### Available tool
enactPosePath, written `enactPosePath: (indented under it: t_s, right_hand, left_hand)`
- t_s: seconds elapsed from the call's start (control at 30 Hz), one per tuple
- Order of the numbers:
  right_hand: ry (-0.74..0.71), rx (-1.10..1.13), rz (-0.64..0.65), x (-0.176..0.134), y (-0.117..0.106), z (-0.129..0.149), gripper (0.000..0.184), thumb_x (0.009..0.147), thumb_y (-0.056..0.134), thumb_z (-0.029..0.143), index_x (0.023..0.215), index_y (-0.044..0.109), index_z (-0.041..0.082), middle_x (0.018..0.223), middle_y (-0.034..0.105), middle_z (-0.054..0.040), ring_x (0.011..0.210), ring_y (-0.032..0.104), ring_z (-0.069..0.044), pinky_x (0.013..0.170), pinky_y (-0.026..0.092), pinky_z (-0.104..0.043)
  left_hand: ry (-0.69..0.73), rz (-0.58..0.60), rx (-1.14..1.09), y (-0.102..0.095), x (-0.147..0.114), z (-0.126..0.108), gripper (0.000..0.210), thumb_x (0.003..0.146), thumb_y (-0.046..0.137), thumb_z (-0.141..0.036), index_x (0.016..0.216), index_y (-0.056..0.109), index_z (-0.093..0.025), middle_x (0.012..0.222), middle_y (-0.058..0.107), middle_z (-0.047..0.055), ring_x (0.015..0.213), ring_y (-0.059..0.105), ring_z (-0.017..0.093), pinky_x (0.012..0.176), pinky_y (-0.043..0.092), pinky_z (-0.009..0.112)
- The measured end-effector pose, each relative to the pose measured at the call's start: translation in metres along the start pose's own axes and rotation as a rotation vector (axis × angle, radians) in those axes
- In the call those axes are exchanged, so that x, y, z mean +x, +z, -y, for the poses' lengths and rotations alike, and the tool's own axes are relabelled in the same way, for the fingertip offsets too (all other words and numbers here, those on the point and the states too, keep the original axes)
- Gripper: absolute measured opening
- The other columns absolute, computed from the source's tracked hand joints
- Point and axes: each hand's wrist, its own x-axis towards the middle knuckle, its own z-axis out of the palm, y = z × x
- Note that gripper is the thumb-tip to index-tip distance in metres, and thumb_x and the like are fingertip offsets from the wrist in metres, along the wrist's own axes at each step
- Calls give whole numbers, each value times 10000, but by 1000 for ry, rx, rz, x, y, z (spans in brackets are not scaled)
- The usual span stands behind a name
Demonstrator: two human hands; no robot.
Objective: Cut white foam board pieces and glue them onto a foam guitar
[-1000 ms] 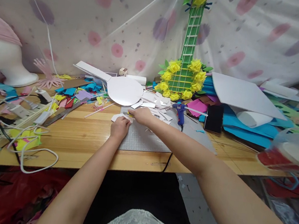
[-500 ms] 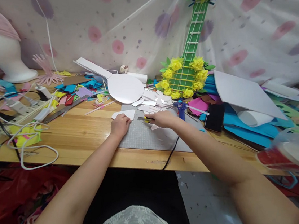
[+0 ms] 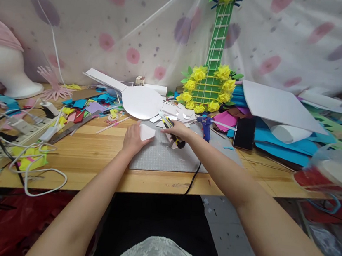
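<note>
My left hand [image 3: 133,138] is closed on a small white board piece [image 3: 147,132] with angled corners, above the left side of the grey cutting mat [image 3: 154,159]. My right hand [image 3: 179,130] grips a yellow and black utility knife [image 3: 173,133], its front end pointing up and left. White offcuts [image 3: 176,111] lie in a heap just beyond both hands. Behind them rests a white banjo-shaped board cutout [image 3: 142,102] with a long neck. A blue glue gun [image 3: 206,126] stands on the mat, right of my right hand.
A green paper guitar [image 3: 220,47] with yellow flowers leans on the curtain. Power strips with cables [image 3: 27,131] crowd the left. Blue sheets [image 3: 283,148], white board [image 3: 282,106] and a plastic tub [image 3: 330,172] fill the right. A foam head [image 3: 7,66] stands far left.
My left hand has turned the white piece and lifted it a little. My right hand has tilted the utility knife from lying level to pointing up and left.
</note>
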Motion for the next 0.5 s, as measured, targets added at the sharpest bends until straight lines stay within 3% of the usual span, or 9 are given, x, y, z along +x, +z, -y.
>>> enactPosePath:
  t_s: [0.13, 0.27, 0.33, 0.43, 0.5]
  right_hand:
    - [139, 505, 148, 11, 11, 8, 258, 778, 611, 377, 900, 536, 162, 656, 620, -15, 429, 469, -67, 432, 410, -186]
    - [230, 690, 394, 15, 16, 11, 273, 799, 565, 445, 774, 525, 177, 526, 534, 37, 387, 417, -53, 398, 374, -159]
    - [215, 721, 368, 15, 18, 12, 232, 795, 583, 394, 753, 515, 176, 505, 496, 55, 390, 408, -46, 414, 378, -152]
    - [106, 631, 179, 14, 21, 13, 131, 743, 629, 226, 798, 521, 175, 531, 494, 63, 418, 425, -48, 449, 401, -158]
    - [-3, 497, 45, 15, 21, 14, 202, 686, 644, 158, 848, 525, 181, 574, 513, 59, 450, 449, -58, 467, 416, -171]
  left_hand:
    - [148, -138, -93, -3, -3, -4, 900, 638, 665, -541, 1332, 254, -141, 1275, 435, 175, 1179, 412, 304, 994, 320, 426]
    - [201, -143, -117, -5, 0, -6, 925, 625, 666, -562, 1330, 243, -136, 1289, 417, 184, 1199, 394, 309, 1012, 306, 437]
    - [210, -127, -112, -6, 1, -6, 915, 624, 679, -539, 1327, 249, -142, 1285, 423, 176, 1197, 397, 306, 1010, 315, 430]
    - [206, -91, -96, -5, 1, -7, 880, 621, 706, -479, 1312, 276, -144, 1254, 459, 159, 1171, 426, 293, 994, 341, 408]
    - [192, -56, -79, -5, 0, -8, 875, 608, 722, -456, 1303, 291, -145, 1229, 484, 150, 1150, 446, 284, 982, 355, 394]
